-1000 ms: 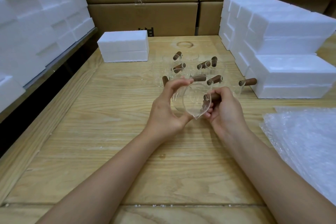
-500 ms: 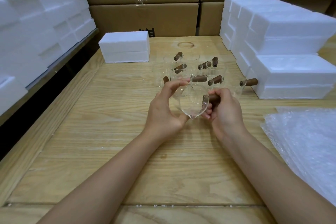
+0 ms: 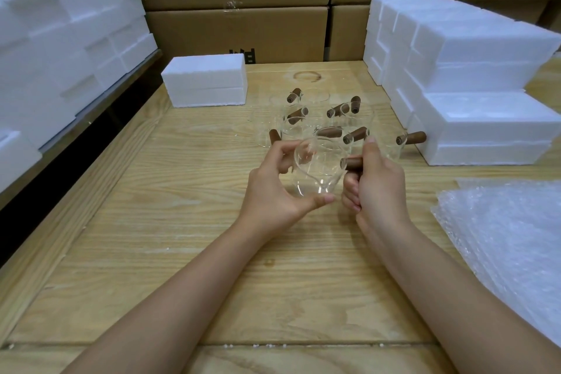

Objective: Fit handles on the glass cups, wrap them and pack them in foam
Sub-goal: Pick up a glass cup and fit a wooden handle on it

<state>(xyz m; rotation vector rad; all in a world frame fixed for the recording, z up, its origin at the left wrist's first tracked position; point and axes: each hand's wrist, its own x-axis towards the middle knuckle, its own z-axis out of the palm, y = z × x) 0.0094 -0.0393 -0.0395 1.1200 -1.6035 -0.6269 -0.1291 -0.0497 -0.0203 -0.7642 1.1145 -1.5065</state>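
1 glass cup [image 3: 315, 167] over table [image 3: 182, 191] | left hand [image 3: 273, 188] curled round its body | right hand [image 3: 379, 182] clamped on wooden handle [image 3: 352, 163]

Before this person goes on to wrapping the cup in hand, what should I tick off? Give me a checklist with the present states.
1. The left hand holds the glass cup by its body: ok.
2. The right hand grips the wooden handle: ok.
3. Handle fully seated on the cup: cannot tell.
4. The bubble wrap lies on the table at the right: ok.
5. The foam blocks are stacked nearby: ok.
6. Held cup apart from the other cups behind it: cannot tell.
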